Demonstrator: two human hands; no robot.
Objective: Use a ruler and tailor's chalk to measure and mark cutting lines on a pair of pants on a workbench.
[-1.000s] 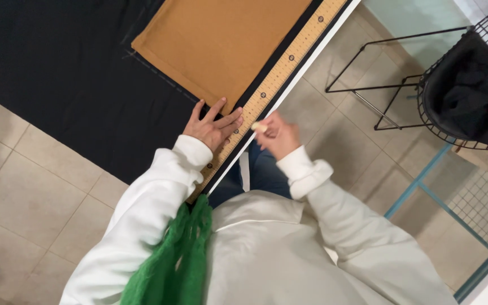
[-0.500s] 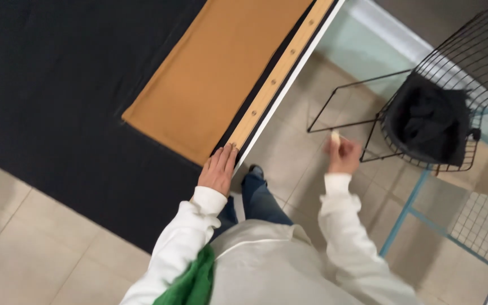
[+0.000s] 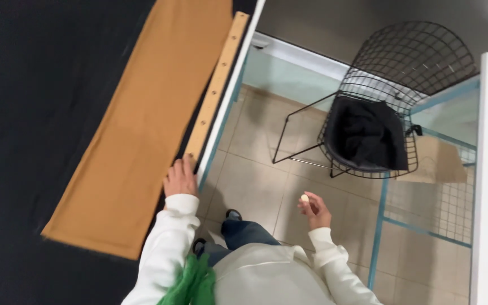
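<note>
1. Resting on the near end of the wooden ruler (image 3: 216, 87), the left hand (image 3: 179, 178) lies flat, fingers close together, pressing down; it has stayed there since the earlier frame.
2. Ruler runs along the table's white edge (image 3: 230, 101), just right of the tan fabric strip (image 3: 142, 124), which lies on black cloth (image 3: 40, 85).
3. Right hand (image 3: 313, 210) has come away from the ruler, well right of it, over the tiled floor (image 3: 255, 169). Fingers curl and pinch a small pale piece, probably chalk (image 3: 304, 198), at the tips.
4. Compared with the frame half a second back, more of the ruler's length shows, and the right hand sits lower and nearer the body.
5. Beyond the ruler's right side stands a black wire chair (image 3: 402, 85) with dark cloth (image 3: 365, 135) on its seat.
</note>
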